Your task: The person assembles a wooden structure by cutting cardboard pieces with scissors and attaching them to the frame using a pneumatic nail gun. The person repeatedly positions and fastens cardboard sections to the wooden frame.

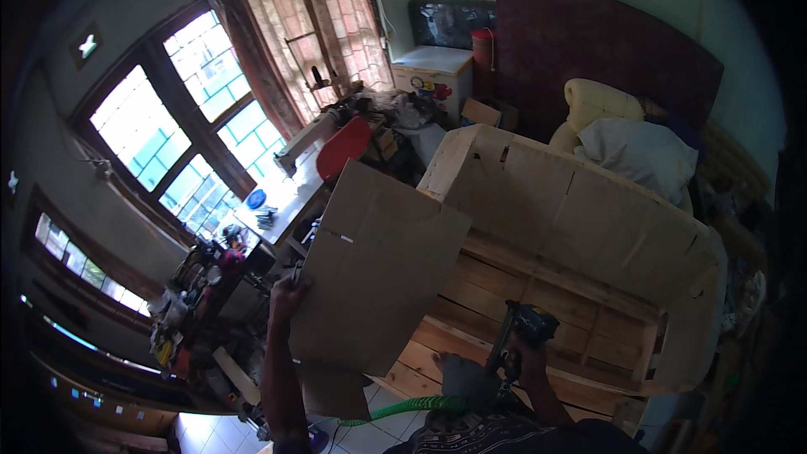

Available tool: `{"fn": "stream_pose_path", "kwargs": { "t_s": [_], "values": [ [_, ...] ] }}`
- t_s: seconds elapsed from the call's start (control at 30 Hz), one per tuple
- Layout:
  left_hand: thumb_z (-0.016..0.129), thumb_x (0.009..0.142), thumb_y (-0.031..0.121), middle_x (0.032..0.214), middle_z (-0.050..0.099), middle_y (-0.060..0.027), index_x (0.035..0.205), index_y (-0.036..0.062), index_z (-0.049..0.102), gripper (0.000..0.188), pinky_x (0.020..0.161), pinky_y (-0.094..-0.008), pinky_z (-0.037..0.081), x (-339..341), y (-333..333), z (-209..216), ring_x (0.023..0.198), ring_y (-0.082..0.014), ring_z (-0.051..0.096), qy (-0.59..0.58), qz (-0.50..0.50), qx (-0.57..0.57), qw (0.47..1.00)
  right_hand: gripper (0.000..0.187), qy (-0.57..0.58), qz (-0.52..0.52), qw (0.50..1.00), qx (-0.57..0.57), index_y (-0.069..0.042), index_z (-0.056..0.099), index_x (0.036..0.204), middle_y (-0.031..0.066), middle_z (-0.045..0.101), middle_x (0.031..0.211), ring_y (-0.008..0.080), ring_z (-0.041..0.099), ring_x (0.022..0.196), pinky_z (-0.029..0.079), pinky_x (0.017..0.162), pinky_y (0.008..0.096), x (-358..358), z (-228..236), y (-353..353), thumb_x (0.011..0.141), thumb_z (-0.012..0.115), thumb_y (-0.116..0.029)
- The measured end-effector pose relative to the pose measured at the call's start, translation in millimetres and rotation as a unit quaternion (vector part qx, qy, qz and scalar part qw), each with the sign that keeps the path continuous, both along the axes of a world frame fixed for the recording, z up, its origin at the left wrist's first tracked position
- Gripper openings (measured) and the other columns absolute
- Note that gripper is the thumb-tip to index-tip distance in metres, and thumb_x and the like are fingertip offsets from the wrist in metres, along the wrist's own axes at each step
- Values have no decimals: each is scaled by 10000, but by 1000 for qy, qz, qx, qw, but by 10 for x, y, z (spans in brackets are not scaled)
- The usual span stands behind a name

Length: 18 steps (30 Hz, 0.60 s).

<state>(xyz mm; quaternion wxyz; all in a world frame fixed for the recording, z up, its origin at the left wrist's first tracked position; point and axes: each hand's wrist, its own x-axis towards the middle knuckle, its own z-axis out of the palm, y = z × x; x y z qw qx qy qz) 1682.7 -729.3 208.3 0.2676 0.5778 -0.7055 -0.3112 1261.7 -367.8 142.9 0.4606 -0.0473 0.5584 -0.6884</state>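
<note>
My left hand (288, 298) is closed on the left edge of a large sheet of brown cardboard (378, 261), which stands tilted in front of me. A small dark thing pokes up by its fingers, too unclear to name. In my right hand (530, 363) is a black air nail gun (531, 322), its body raised above the fist. A green coiled air hose (403, 408) runs across near my lap. Beyond the nail gun lies a wooden sofa frame (580, 202), its back and ends lined with pale panels and its base made of slats. The cardboard covers part of its left end.
A sewing machine (307, 143) stands on a white table (290, 202) by the window, with a red chair back (343, 147) beside it. Clutter is heaped at the left. Behind the frame are a rolled yellow foam (601, 101), a white sack (639, 151) and a dark red board (588, 42).
</note>
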Motion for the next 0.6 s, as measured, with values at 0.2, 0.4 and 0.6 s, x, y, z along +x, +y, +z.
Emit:
{"fn": "stream_pose_path", "kwargs": {
  "t_s": [0.2, 0.4, 0.6],
  "values": [
    [803, 907, 385, 938, 761, -112, 1121, -59, 710, 502, 696, -346, 588, -734, -1941, -741, 771, -194, 732, 87, -22, 176, 980, 213, -40, -51, 998, 11, -69, 628, 1116, 35, 599, 683, 150, 584, 500, 482, 463, 304, -47, -381, -767, 927, 721, -102],
    [761, 946, 362, 949, 758, -109, 1126, -40, 716, 442, 726, -338, 586, -1407, -3795, -1932, 791, -182, 731, 112, -54, 222, 967, 191, -6, -6, 994, 105, -47, 616, 1097, 44, 621, 732, 167, 646, 577, 553, 515, 332, -308, -994, -1947, 924, 690, -83],
    [791, 882, 472, 1023, 741, -167, 1175, -96, 679, 649, 739, -397, 595, -1958, -4394, -2673, 867, -226, 733, -79, -31, 223, 971, 136, 267, 133, 937, 180, -51, 658, 924, 21, 625, 653, 132, 629, 548, 517, 527, 320, -1126, -1231, -3175, 902, 726, -167]
  ]
}}
